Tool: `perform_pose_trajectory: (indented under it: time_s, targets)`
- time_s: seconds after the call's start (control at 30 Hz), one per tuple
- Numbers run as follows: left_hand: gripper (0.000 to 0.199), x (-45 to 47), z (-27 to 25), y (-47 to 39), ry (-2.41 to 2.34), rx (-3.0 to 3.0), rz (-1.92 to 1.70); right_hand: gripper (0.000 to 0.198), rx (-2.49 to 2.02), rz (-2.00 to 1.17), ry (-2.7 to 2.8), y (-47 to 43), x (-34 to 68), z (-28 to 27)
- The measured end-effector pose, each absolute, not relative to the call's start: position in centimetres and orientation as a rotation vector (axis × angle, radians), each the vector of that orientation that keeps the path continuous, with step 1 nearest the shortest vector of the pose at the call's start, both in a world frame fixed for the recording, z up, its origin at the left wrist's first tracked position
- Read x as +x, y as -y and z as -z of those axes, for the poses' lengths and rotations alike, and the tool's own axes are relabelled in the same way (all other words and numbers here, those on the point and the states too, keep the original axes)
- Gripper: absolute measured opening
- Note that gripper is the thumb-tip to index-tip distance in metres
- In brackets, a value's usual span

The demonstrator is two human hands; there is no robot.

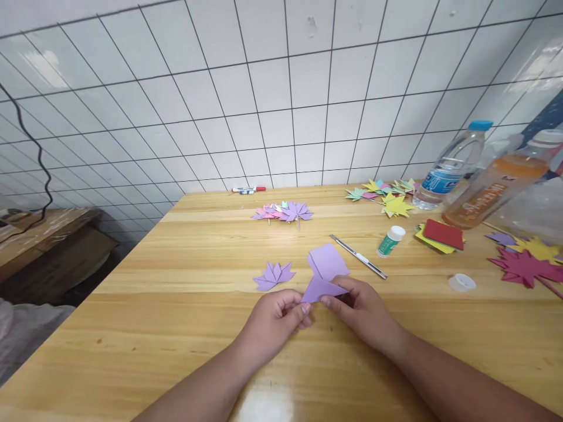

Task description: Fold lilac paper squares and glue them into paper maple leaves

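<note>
A folded piece of purple paper, triangular in outline, is held between my two hands just above the table. My left hand pinches its left corner between thumb and fingers. Its right side is gripped by my right hand, the thumb on the near edge and the fingers behind. Right beyond it are square purple sheets, partly covered by the folded piece. A folded purple paper leaf section lies to the left of them. Behind my right hand rests a slim utility knife.
A glue stick, its loose cap and stacked coloured paper lie to the right. Finished paper leaves and markers are at the back. A water bottle and an orange drink bottle stand back right, near a crimson leaf.
</note>
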State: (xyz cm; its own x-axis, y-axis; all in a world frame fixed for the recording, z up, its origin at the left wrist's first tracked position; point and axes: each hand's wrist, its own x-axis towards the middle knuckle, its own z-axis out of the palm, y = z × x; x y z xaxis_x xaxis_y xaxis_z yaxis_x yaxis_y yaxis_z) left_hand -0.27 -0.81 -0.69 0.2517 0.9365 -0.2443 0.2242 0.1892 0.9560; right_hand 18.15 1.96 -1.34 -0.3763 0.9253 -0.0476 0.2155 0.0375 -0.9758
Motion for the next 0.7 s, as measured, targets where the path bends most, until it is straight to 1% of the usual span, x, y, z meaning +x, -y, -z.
perform_pose_trajectory:
  time_s: [0.1,0.2,0.43,0.57,0.63,0.7]
  targets:
    - [0.031,-0.45,0.67,0.83,-1.236,1.366,-0.723,0.023,-1.174,-1.353,1.688,-1.89,18.17,1.35]
    - [0.033,-0.66,0.46,0.75,-1.233,1.28,-0.693,0.025,-1.16,-1.324,1.699,-1.96,18.25,1.45]
    - [0.033,-0.85,0.38,0.51,-1.273,1.243,-0.712,0.04,-1.159,-1.293,1.653,-1.99,18.5,1.43]
    - [0.038,-0.83,0.59,0.34,-1.203,1.164,-0.759,0.04,-1.165,-1.338,1.631,-2.05,18.57,1.8]
    - [0.044,-0.89,0.62,0.22,-1.131,1.059,-0.77,0.039,-1.182,-1.312,1.652,-2.1,18.56,1.9]
    - [0.045,-0.97,0.62,0.13,-1.08,0.968,-0.765,0.038,-1.184,-1.269,1.685,-2.1,18.54,1.85]
